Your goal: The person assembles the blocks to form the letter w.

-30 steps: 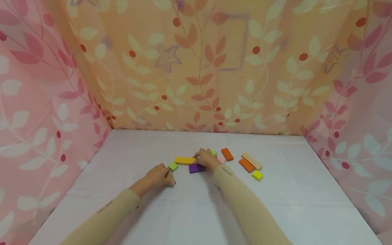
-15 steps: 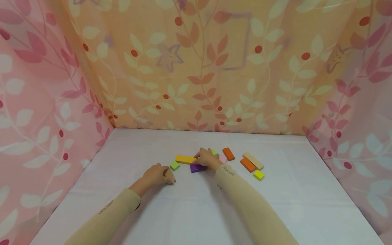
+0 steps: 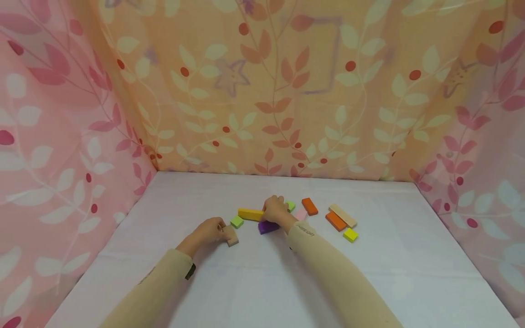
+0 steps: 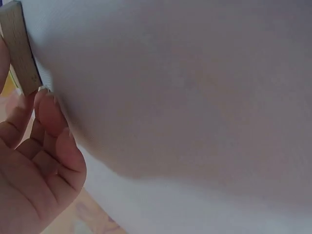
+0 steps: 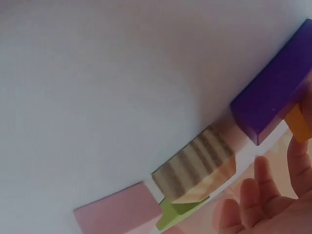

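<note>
In the head view my left hand (image 3: 208, 231) pinches the end of a plain wooden block (image 3: 230, 236). The left wrist view shows this wooden block (image 4: 20, 48) between thumb and fingers. My right hand (image 3: 275, 210) bends over the right end of a yellow block (image 3: 250, 214), close to a purple block (image 3: 268, 227). From the right wrist, the yellow block (image 5: 298, 123) shows between thumb and index finger, beside the purple block (image 5: 273, 87); the other fingers are loosely bent. A small green block (image 3: 236, 222) sits between the wooden and yellow blocks.
Right of my right hand lie a green block (image 3: 290, 206), a pink block (image 3: 301, 214) and a striped block (image 5: 195, 163). Farther right are two orange blocks, one upper (image 3: 310, 206), one lower (image 3: 336, 221), a pale plank (image 3: 342, 215) and a yellow cube (image 3: 350, 235). Patterned cloth (image 3: 262, 91) stands behind.
My left hand has turned the wooden block so its broad face now shows. The purple block has swung slightly, its left end nearer me. My right hand stays at the yellow block.
</note>
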`<action>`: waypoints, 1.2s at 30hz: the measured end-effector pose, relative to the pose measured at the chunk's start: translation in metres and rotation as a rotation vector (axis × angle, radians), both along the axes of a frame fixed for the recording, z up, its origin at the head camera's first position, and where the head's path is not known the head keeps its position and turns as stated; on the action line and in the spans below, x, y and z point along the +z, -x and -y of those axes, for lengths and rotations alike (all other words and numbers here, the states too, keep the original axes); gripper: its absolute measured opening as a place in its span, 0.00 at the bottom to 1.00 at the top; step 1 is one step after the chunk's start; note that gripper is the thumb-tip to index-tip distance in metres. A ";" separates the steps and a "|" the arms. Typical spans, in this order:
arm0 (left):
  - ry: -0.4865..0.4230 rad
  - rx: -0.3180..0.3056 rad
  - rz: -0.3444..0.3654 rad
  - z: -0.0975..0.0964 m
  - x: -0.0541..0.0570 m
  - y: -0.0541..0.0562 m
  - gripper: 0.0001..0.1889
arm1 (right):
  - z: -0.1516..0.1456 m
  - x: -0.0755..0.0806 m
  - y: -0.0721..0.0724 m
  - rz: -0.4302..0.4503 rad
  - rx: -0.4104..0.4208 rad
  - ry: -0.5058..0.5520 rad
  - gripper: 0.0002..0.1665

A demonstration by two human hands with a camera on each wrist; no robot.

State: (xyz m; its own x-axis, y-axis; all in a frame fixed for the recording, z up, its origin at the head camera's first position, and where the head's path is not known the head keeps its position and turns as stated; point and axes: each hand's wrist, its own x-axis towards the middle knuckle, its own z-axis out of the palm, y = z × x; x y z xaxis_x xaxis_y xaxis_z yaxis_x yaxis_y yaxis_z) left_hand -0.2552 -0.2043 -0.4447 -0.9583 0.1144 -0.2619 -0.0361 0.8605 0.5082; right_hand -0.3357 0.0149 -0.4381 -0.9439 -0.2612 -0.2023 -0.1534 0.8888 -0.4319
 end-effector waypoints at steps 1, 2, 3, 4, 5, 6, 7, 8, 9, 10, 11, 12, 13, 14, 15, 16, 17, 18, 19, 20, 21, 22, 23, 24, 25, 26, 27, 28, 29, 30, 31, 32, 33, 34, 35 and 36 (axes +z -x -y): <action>-0.015 0.009 0.013 0.000 0.000 0.001 0.20 | -0.001 0.001 -0.001 -0.001 -0.012 0.018 0.15; -0.026 0.019 0.026 0.000 -0.001 0.002 0.20 | -0.001 0.002 -0.001 -0.005 -0.024 0.040 0.15; -0.034 0.023 0.038 0.001 -0.001 0.003 0.20 | -0.002 0.002 -0.002 -0.007 -0.041 0.072 0.15; -0.043 0.026 0.047 0.001 -0.001 0.004 0.20 | -0.003 0.003 -0.003 -0.003 -0.060 0.117 0.15; -0.058 0.036 0.062 0.001 0.000 0.006 0.20 | -0.005 0.004 -0.004 -0.001 -0.078 0.172 0.14; -0.073 0.045 0.074 0.001 0.001 0.007 0.20 | -0.007 0.005 -0.005 0.008 -0.096 0.231 0.13; -0.083 0.050 0.085 0.000 0.002 0.008 0.20 | -0.009 0.006 -0.007 0.021 -0.114 0.295 0.13; -0.090 0.052 0.091 0.000 0.003 0.009 0.19 | -0.011 0.007 -0.010 0.040 -0.129 0.356 0.12; -0.098 0.055 0.100 -0.001 0.004 0.009 0.19 | -0.014 0.008 -0.014 0.069 -0.142 0.420 0.11; -0.104 0.064 0.108 -0.002 0.005 0.010 0.19 | -0.016 0.009 -0.019 0.104 -0.155 0.474 0.11; -0.107 0.072 0.117 -0.002 0.005 0.010 0.19 | -0.018 0.010 -0.023 0.142 -0.167 0.516 0.11; -0.100 0.075 0.119 -0.002 0.005 0.010 0.19 | -0.020 0.011 -0.028 0.182 -0.180 0.548 0.11; -0.095 0.077 0.122 -0.002 0.005 0.010 0.19 | -0.022 0.011 -0.033 0.222 -0.190 0.579 0.10; -0.091 0.078 0.123 -0.002 0.005 0.009 0.18 | -0.024 0.011 -0.038 0.264 -0.200 0.608 0.10; -0.089 0.080 0.123 -0.002 0.004 0.009 0.18 | -0.025 0.010 -0.043 0.302 -0.210 0.632 0.11; -0.087 0.080 0.123 -0.001 0.004 0.009 0.17 | -0.027 0.010 -0.047 0.341 -0.222 0.652 0.11; -0.086 0.079 0.124 -0.001 0.004 0.009 0.17 | -0.028 0.008 -0.052 0.377 -0.230 0.667 0.12; -0.086 0.081 0.125 -0.001 0.004 0.009 0.16 | -0.030 0.008 -0.056 0.412 -0.233 0.683 0.12; -0.088 0.080 0.126 -0.001 0.004 0.008 0.16 | -0.031 0.007 -0.061 0.449 -0.233 0.694 0.13; -0.089 0.081 0.129 -0.001 0.005 0.008 0.15 | -0.031 0.006 -0.066 0.484 -0.229 0.698 0.12; -0.087 0.082 0.130 0.000 0.005 0.008 0.15 | -0.032 0.005 -0.071 0.518 -0.219 0.700 0.12; -0.089 0.088 0.135 0.000 0.005 0.009 0.14 | -0.032 0.004 -0.076 0.548 -0.203 0.698 0.11; -0.091 0.089 0.138 0.000 0.006 0.010 0.14 | -0.031 0.004 -0.081 0.572 -0.187 0.691 0.10; -0.093 0.092 0.142 0.000 0.005 0.011 0.14 | -0.030 0.003 -0.086 0.593 -0.167 0.687 0.09; -0.099 0.097 0.146 0.000 0.006 0.011 0.14 | -0.028 0.001 -0.091 0.604 -0.144 0.674 0.09; -0.101 0.101 0.149 0.001 0.005 0.011 0.14 | -0.026 0.000 -0.096 0.610 -0.122 0.657 0.09; -0.102 0.106 0.151 0.001 0.004 0.012 0.14 | -0.024 -0.002 -0.101 0.608 -0.099 0.639 0.09; -0.104 0.110 0.154 0.001 0.004 0.012 0.13 | -0.021 -0.003 -0.105 0.598 -0.078 0.619 0.08; -0.104 0.113 0.153 0.001 0.004 0.012 0.13 | -0.018 -0.004 -0.109 0.580 -0.054 0.603 0.08; -0.101 0.113 0.150 0.001 0.003 0.011 0.13 | -0.016 -0.005 -0.113 0.559 -0.024 0.582 0.08; -0.101 0.111 0.147 0.001 0.003 0.011 0.13 | -0.013 -0.006 -0.116 0.532 0.010 0.553 0.09; -0.097 0.105 0.141 0.001 0.003 0.011 0.13 | -0.011 -0.006 -0.118 0.498 0.048 0.516 0.10; -0.100 0.104 0.139 0.000 0.004 0.010 0.13 | -0.010 -0.006 -0.119 0.455 0.089 0.475 0.13; -0.104 0.101 0.136 -0.001 0.005 0.010 0.13 | -0.009 -0.006 -0.120 0.404 0.138 0.418 0.16; -0.107 0.100 0.135 -0.002 0.006 0.010 0.13 | -0.008 -0.005 -0.120 0.353 0.193 0.356 0.21; -0.104 0.096 0.132 -0.003 0.007 0.009 0.14 | -0.008 -0.005 -0.119 0.316 0.248 0.296 0.25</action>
